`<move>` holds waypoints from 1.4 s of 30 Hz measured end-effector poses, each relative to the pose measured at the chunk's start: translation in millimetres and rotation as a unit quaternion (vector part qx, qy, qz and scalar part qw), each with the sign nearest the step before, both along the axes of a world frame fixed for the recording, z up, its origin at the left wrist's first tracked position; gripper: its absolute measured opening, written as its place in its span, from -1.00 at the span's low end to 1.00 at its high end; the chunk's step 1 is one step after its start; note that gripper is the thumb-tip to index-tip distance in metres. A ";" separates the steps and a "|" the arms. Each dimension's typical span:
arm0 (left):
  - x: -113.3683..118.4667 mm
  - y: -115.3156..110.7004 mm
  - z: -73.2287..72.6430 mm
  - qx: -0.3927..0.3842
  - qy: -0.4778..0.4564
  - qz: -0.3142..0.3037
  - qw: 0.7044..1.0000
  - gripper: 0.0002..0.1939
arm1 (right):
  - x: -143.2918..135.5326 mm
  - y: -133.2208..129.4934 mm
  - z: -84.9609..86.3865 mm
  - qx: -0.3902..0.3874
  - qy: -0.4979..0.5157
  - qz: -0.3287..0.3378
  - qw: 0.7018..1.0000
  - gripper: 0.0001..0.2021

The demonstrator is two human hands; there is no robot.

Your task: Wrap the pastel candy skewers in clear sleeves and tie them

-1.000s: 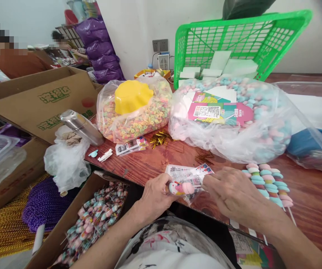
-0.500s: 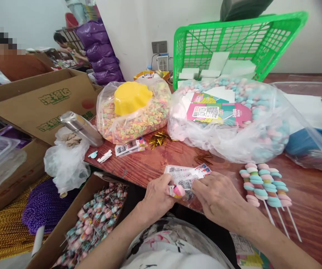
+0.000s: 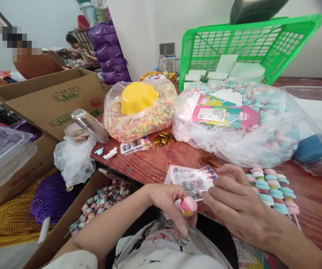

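Note:
My left hand (image 3: 174, 205) is wrapped round a wrapped candy skewer (image 3: 188, 205), its pink end showing near the table's front edge. My right hand (image 3: 230, 198) reaches over the printed plastic sleeves (image 3: 193, 180), its fingers bent close to their right corner; whether it grips one is hard to make out. Unwrapped skewers (image 3: 274, 188) of pink and blue marshmallow pieces lie to the right, partly behind my right hand. Gold twist ties (image 3: 163, 139) sit beyond the sleeves, with a darker bunch (image 3: 207, 160) nearer.
Two clear bags, one of ring candy (image 3: 141, 123) and one of marshmallows (image 3: 272, 138), stand behind. A green basket (image 3: 233, 37) is at the back. A metal flask (image 3: 89, 125) stands left, above a carton of finished skewers (image 3: 105, 203). Two people work at the far left.
My left hand has come nearer my body with the skewer, turning its pink end up. My right hand's fingers have lifted and spread somewhat. The view has shifted left.

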State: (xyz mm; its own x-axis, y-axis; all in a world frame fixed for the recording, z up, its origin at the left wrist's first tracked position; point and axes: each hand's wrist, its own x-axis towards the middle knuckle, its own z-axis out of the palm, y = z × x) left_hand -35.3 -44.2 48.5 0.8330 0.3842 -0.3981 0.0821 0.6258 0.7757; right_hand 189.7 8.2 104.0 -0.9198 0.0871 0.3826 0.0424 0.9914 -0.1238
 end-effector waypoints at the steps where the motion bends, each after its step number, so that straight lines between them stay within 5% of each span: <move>1: 4.0 -0.2 -0.8 0.020 0.027 0.023 0.999 -0.51 | 2.3 0.6 -1.8 0.006 -0.005 -0.005 1.000 -0.81; 5: 16.0 -8.0 1.5 0.216 0.169 0.205 0.940 -0.63 | 9.9 4.2 -12.8 0.000 0.008 -0.065 0.998 -0.78; 8: 18.9 -15.5 2.3 0.410 0.319 0.262 0.813 -0.74 | 9.4 4.5 -18.2 -0.023 0.009 -0.105 0.994 -0.81; 11: 18.5 -20.0 -3.5 0.520 0.442 0.262 0.683 -0.80 | 4.8 1.4 -19.7 -0.049 0.029 -0.144 0.988 -0.79; 21: 13.5 -23.8 -25.3 0.645 0.484 0.284 0.519 -0.78 | 6.3 -0.4 -36.7 -0.143 0.062 -0.227 0.961 -0.85; 24: 13.4 -24.5 -28.4 0.671 0.452 0.280 0.517 -0.78 | 2.0 1.2 -34.9 -0.112 0.068 -0.173 0.976 -0.80; 32: 16.6 -26.3 -16.9 0.608 0.415 0.280 0.616 -0.70 | -9.0 0.1 -37.6 -0.068 0.035 -0.123 0.989 -0.81; 35: 14.3 -29.0 -6.5 0.623 0.382 0.329 0.598 -0.53 | -10.1 1.2 -43.2 -0.064 0.056 -0.138 0.987 -0.80; 38: 7.3 -30.4 -0.5 0.650 0.360 0.358 0.566 -0.62 | -11.5 1.6 -50.4 -0.039 0.107 -0.151 0.982 -0.80; 42: -6.9 -26.2 -7.0 0.657 0.399 0.286 0.572 -0.43 | -13.0 -3.3 -60.4 -0.034 0.153 -0.174 0.972 -0.81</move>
